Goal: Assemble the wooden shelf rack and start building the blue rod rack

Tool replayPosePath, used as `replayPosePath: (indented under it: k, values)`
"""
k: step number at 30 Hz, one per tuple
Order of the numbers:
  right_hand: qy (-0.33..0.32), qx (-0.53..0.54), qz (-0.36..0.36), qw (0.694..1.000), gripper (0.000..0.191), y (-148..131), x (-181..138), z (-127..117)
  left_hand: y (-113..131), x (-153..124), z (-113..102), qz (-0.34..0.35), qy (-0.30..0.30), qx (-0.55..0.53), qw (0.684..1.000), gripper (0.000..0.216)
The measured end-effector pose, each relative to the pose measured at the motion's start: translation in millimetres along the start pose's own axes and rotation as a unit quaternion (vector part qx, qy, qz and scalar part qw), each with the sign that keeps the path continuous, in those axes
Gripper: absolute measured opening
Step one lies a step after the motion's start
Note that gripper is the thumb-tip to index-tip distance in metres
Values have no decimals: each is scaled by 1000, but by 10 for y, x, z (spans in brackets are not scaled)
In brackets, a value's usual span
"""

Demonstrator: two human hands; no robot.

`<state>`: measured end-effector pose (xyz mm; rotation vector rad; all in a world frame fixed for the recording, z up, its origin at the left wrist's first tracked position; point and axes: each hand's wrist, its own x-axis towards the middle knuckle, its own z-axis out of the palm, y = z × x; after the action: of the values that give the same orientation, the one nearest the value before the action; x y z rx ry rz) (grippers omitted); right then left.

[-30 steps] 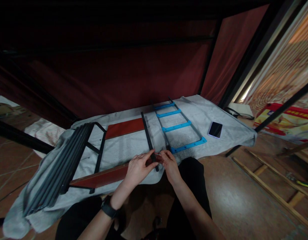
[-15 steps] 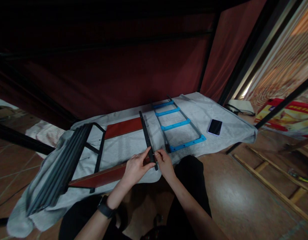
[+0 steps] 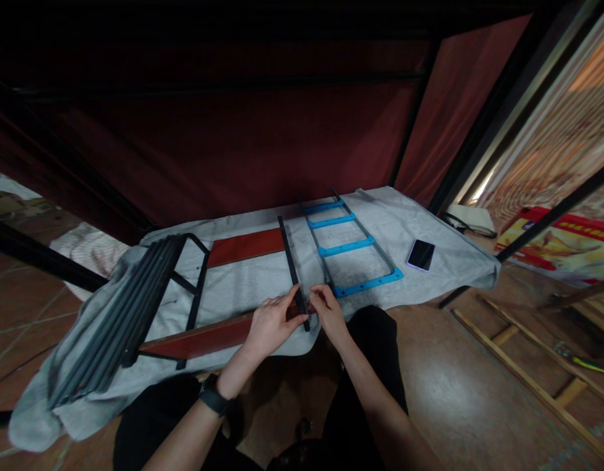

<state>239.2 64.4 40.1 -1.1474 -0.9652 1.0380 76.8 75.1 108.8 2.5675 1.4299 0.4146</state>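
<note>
Low in the centre of the frame, the left hand (image 3: 271, 323) pinches the slim black metal bar (image 3: 289, 259) near its lower end, thumb and fingers on it. Just right of it, the right hand (image 3: 327, 314) has bent fingertips close together; whether they grip anything, I cannot tell. The flat reddish-brown board (image 3: 246, 247) meets the bar at centre; the blue-runged grey ladder-shaped frame (image 3: 348, 246) lies right of it.
</note>
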Motion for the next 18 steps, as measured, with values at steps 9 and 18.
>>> replayPosePath:
  k: [9, 18]
  values:
    - [-13, -140, 0, 990, 41, -59, 3, -58, 16, -6, -1, -1, 3, 4, 1000, 67]
    - [-56, -146, -32, 987, 40, -81, 38, -72, 12, -11, 19, 7, 11, 11, 1000, 69]
